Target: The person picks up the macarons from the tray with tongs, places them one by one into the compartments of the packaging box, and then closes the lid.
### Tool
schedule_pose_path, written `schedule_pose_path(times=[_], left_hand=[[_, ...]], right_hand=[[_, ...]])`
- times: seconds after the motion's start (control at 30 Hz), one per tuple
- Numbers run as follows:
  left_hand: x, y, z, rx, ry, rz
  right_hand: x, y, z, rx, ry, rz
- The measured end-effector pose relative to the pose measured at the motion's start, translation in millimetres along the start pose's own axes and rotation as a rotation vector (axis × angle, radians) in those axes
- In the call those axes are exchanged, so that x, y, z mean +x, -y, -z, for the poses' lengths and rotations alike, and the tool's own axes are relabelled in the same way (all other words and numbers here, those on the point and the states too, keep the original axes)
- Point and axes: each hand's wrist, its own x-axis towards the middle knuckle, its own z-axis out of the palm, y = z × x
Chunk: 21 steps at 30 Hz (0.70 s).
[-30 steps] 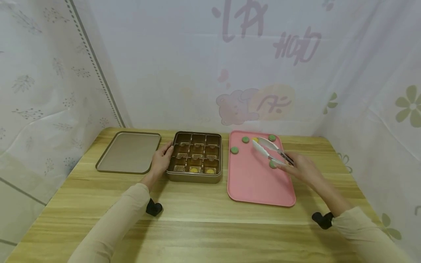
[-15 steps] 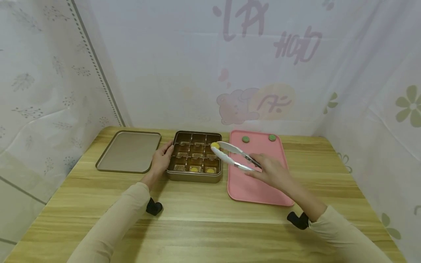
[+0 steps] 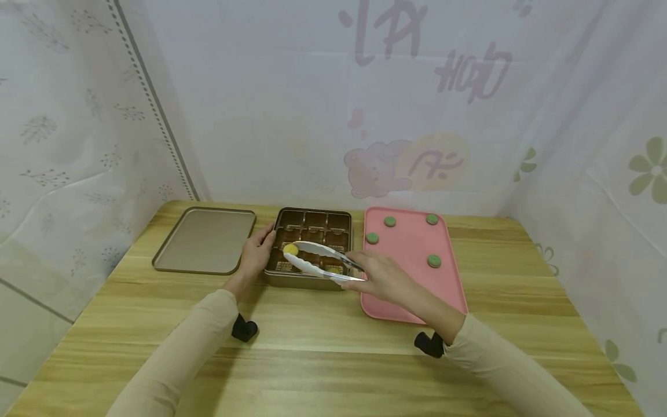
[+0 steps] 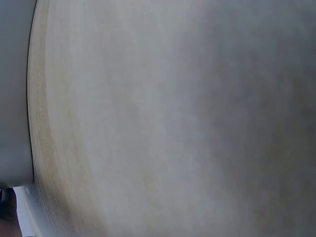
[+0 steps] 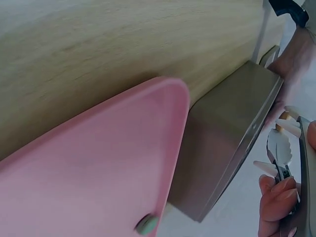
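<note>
In the head view, my right hand [image 3: 384,279] grips metal tongs [image 3: 333,253] with white scalloped tips, which pinch a yellow round piece [image 3: 290,249] over the left side of a divided brown box [image 3: 307,281]. My left hand [image 3: 255,255] lies against the left wall of that box, thumb near its rim. The tongs cover part of the front compartments, where a yellow piece [image 3: 335,270] shows at the front right. In the right wrist view my right hand's fingers [image 5: 279,200] are curled on the tongs [image 5: 280,147], beside the box [image 5: 222,133].
A pink tray [image 3: 401,289] with several green round pieces [image 3: 434,261] lies right of the box. Left of it is a flat, rimmed, beige-brown lid [image 3: 208,240]. Patterned cloth [image 3: 292,104] hangs behind the wooden table [image 3: 312,359].
The tongs in my right hand have travelled left from the pink tray to the box, carrying a yellow piece that lay at the tray's back. My left hand has stayed at the box.
</note>
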Motion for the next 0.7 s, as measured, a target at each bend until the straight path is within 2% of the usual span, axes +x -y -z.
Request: schedule_pose_path(times=[0.33, 0.7], left_hand=[[1.4, 2.1, 0.8, -0.002, 0.002, 0.009], [0.9, 1.4, 0.9, -0.012, 0.008, 0.023]], right_hand=[[19.0, 10.1, -6.2, -0.005, 0.044, 0.013], [32.2, 21.0, 0.2, -0.03, 0.15, -0.044]])
